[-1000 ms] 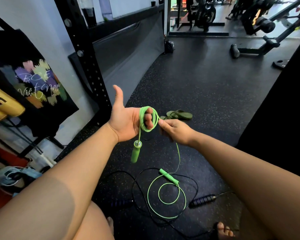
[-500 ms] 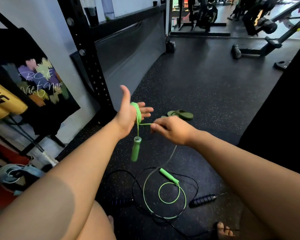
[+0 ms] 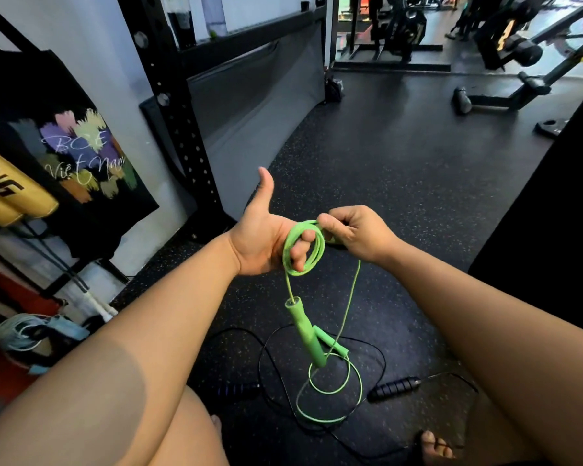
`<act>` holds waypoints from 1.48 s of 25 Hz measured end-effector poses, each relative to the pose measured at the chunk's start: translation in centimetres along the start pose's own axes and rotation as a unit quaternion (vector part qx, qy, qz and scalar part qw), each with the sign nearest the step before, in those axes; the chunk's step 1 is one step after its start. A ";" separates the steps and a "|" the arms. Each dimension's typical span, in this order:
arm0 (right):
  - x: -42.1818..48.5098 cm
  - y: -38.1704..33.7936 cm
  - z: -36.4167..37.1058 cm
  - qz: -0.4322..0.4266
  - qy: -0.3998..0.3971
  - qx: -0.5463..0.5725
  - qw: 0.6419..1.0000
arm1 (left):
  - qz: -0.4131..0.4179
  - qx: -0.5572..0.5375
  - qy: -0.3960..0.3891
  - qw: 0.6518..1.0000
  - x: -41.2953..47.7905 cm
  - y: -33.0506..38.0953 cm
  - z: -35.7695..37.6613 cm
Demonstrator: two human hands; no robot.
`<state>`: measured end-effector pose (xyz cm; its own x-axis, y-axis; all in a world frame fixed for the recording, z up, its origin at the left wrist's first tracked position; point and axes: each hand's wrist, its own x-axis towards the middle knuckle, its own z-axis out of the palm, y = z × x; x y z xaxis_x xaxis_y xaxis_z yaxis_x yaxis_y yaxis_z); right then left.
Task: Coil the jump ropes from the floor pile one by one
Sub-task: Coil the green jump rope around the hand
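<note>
A green jump rope (image 3: 318, 245) is wound in several loops round the fingers of my left hand (image 3: 265, 237), whose thumb points up. My right hand (image 3: 354, 232) pinches the cord at the top of the loops. One green handle (image 3: 305, 331) dangles below my left hand. The other green handle (image 3: 330, 344) lies on the floor with the rest of the cord in loose rings (image 3: 337, 391). A black jump rope (image 3: 392, 386) with dark ribbed handles lies spread on the floor under it.
A black rack upright (image 3: 169, 105) and a grey pad (image 3: 249, 95) stand at the left. A black printed bag (image 3: 64, 146) and yellow rolls (image 3: 11, 193) hang further left. Gym machines (image 3: 505, 45) fill the back. My bare toes (image 3: 433, 443) show at the bottom.
My right hand carried the cord up and over my left fingers, adding another loop. More cord has lifted off the floor and the dangling handle swung lower.
</note>
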<state>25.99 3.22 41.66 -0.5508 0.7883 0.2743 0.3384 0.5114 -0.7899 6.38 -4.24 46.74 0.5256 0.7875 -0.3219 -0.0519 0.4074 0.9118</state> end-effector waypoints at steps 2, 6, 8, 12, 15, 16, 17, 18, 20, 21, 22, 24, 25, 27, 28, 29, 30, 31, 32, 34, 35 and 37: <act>-0.1 0.6 0.5 0.035 -0.001 -0.013 0.999 | 0.051 -0.076 0.008 0.996 -0.3 0.2 -0.4; -0.6 1.1 1.9 0.096 -0.105 -0.051 0.989 | 0.173 -0.236 0.028 0.956 -0.7 0.3 -1.6; -1.2 0.8 2.8 0.120 -0.185 -0.065 0.973 | 0.218 -0.251 0.081 0.940 -0.5 0.3 -2.1; -1.5 -1.2 3.4 0.120 -0.245 -0.060 0.960 | 0.234 -0.204 0.202 0.929 0.0 0.1 -2.5; -1.1 -3.1 2.7 0.064 -0.213 -0.081 0.972 | 0.188 -0.098 0.246 0.946 0.8 -0.5 -2.8; -0.9 -3.5 2.2 0.037 -0.198 -0.106 0.974 | 0.162 -0.052 0.249 0.953 1.1 -0.7 -2.6; -0.8 -3.8 1.8 0.006 -0.182 -0.134 0.974 | 0.128 -0.005 0.249 0.960 1.5 -1.0 -2.7; -0.6 -3.8 1.5 -0.021 -0.169 -0.159 0.973 | 0.091 0.038 0.238 0.966 1.8 -1.4 -2.6; -0.5 -3.6 0.9 -0.050 -0.146 -0.171 0.973 | 0.020 0.122 0.180 0.976 2.1 -1.9 -2.4; -0.4 -3.4 0.5 -0.054 -0.134 -0.169 0.975 | -0.009 0.165 0.133 0.977 2.0 -2.1 -2.1; -0.4 -3.2 0.3 -0.053 -0.122 -0.170 0.976 | -0.034 0.196 0.087 0.976 1.9 -2.2 -1.9; -0.4 -3.0 -0.3 -0.052 -0.100 -0.170 0.979 | -0.084 0.212 0.040 0.973 1.6 -2.2 -1.3; -0.3 -2.9 -0.6 -0.059 -0.093 -0.165 0.980 | -0.100 0.204 0.033 0.973 1.3 -2.1 -1.0; -0.3 -2.4 -0.8 -0.075 -0.076 -0.153 0.982 | -0.115 0.186 0.015 0.976 1.0 -1.8 -0.6; -0.4 -2.0 -0.8 -0.075 -0.060 -0.148 0.984 | -0.117 0.173 0.000 0.978 0.8 -1.6 -0.4; -0.4 -1.4 -0.8 -0.064 -0.045 -0.140 0.987 | -0.112 0.153 -0.016 0.982 0.7 -1.4 -0.4; -0.6 -0.9 -0.7 -0.044 -0.035 -0.128 0.990 | -0.095 0.123 -0.022 0.988 0.5 -1.2 -0.3; -0.8 -0.4 -0.5 -0.018 -0.029 -0.112 0.993 | -0.067 0.087 -0.015 0.994 0.3 -0.9 -0.3; -1.0 0.1 -0.1 0.013 -0.029 -0.097 0.995 | -0.031 0.043 0.000 0.999 0.1 -0.6 -0.4; -1.4 0.8 0.9 0.077 -0.039 -0.053 0.995 | 0.043 -0.063 0.033 0.997 -0.3 -0.1 -0.8; -1.5 1.0 1.4 0.104 -0.047 -0.029 0.993 | 0.078 -0.116 0.049 0.989 -0.4 0.1 -1.1; -1.6 1.0 2.3 0.132 -0.074 0.003 0.988 | 0.149 -0.204 0.083 0.964 -0.5 0.2 -1.7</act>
<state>25.43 1.65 39.13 -0.5501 0.8348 -0.0248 0.4806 0.2921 -0.8268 4.66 -3.75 46.63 0.2937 0.9471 -0.1295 -0.5276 0.2736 0.8043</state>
